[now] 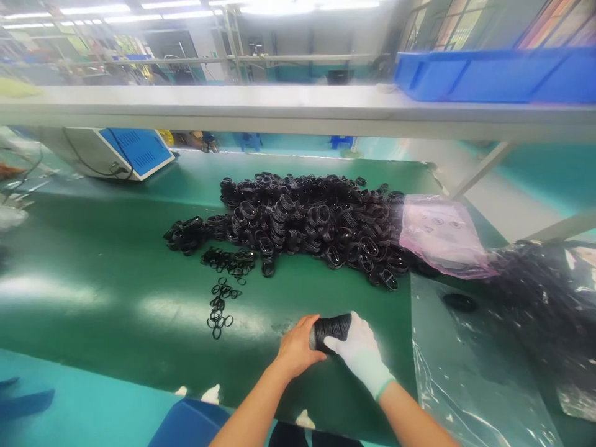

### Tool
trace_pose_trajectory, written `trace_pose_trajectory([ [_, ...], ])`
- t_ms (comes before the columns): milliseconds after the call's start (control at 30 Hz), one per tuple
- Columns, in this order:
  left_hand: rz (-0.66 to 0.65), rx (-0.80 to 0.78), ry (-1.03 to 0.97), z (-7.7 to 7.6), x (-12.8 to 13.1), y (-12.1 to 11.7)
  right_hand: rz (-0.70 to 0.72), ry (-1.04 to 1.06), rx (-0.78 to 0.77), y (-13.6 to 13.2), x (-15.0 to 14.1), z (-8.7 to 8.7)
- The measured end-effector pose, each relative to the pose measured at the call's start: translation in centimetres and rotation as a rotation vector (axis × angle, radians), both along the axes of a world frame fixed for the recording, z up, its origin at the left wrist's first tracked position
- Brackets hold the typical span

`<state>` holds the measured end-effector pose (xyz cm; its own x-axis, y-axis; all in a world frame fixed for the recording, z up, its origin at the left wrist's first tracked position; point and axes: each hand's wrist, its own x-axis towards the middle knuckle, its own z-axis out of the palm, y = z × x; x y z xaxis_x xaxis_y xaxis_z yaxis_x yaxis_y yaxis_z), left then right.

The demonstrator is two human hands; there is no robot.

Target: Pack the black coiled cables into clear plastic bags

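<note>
A short stack of black rubber rings (331, 328) lies on its side on the green table (102, 273), held between both hands. My bare left hand (298, 347) curls round its left end. My right hand (361, 354), in a white glove, grips its right end with the fingers closed over it. Beyond the hands spreads a big heap of the same black rings (316, 220), many in stacked bundles. Several loose single rings (221, 304) trail toward me from the heap's left side.
A clear plastic bag (470, 366) lies flat at the right, with a pink bag (440, 233) and a dark bag of rings (544, 298) behind it. A blue-and-white machine (125, 152) stands back left. A shelf overhead carries a blue bin (498, 74).
</note>
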<state>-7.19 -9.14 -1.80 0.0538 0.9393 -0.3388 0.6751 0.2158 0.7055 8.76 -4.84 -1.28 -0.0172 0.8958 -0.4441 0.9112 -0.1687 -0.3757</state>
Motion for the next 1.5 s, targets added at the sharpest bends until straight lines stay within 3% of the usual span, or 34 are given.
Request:
trace_pose_trajectory([
  [300,-0.023,-0.016,0.065,-0.8,0.0,0.1,-0.010,-0.044,-0.015,0.0,-0.5,0.9],
  [533,-0.043,-0.066,0.098,-1.6,0.0,0.7,-0.010,-0.253,0.051,-0.9,-2.6,1.4],
  [867,-0.051,-0.068,0.015,-2.0,-0.5,0.6,-0.132,-0.194,0.008,-0.5,-2.8,-0.4],
  [1133,-0.077,-0.068,0.054,-1.7,-0.6,0.8,-0.156,-0.225,0.015,-1.2,-4.2,-0.7],
  [1500,-0.112,-0.051,0.117,-2.1,-0.6,1.0,-0.207,-0.345,0.188,-1.4,-6.5,-1.3],
])
